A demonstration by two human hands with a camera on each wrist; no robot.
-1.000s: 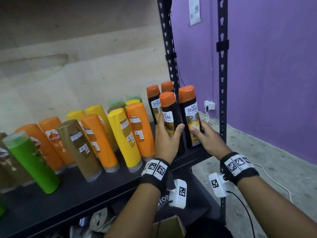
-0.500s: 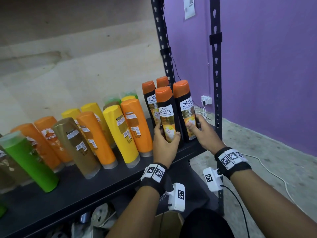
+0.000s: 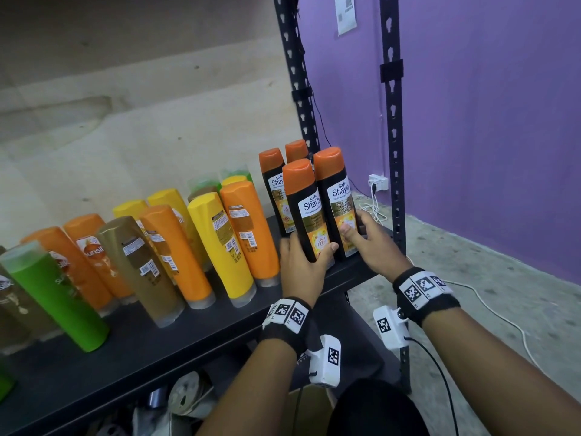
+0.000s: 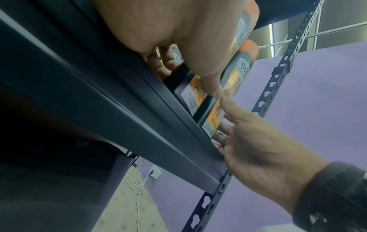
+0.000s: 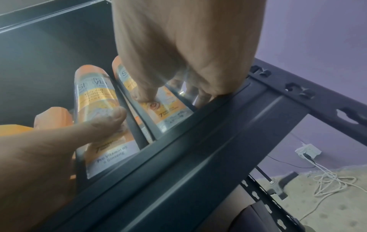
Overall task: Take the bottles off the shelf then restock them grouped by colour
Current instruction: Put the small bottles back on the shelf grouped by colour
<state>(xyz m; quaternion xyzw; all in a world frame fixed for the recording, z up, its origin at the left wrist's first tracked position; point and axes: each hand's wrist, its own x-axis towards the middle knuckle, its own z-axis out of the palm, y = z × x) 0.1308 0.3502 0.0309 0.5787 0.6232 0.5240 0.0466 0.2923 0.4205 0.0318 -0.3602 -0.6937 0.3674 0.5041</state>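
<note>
Two black bottles with orange caps stand at the right end of the black shelf (image 3: 157, 341). My left hand (image 3: 301, 265) grips the front-left bottle (image 3: 306, 212) low on its body, thumb across the label. My right hand (image 3: 355, 225) grips the front-right bottle (image 3: 338, 196) near its base. In the left wrist view my left thumb (image 4: 214, 91) presses the label and my right hand (image 4: 258, 141) wraps the neighbouring bottle (image 4: 234, 81). In the right wrist view my right hand (image 5: 188, 47) and left thumb (image 5: 111, 119) each hold a bottle. Two more black bottles (image 3: 272, 184) stand behind.
Left of the black bottles stand orange bottles (image 3: 248, 228), yellow bottles (image 3: 220, 243), a brown bottle (image 3: 141, 265) and a green bottle (image 3: 59, 297), all leaning back. A black upright post (image 3: 393, 152) bounds the shelf on the right. A white cable (image 3: 503, 319) lies on the floor.
Both hands keep hold of the same two front black bottles. Only the head view has shifted slightly.
</note>
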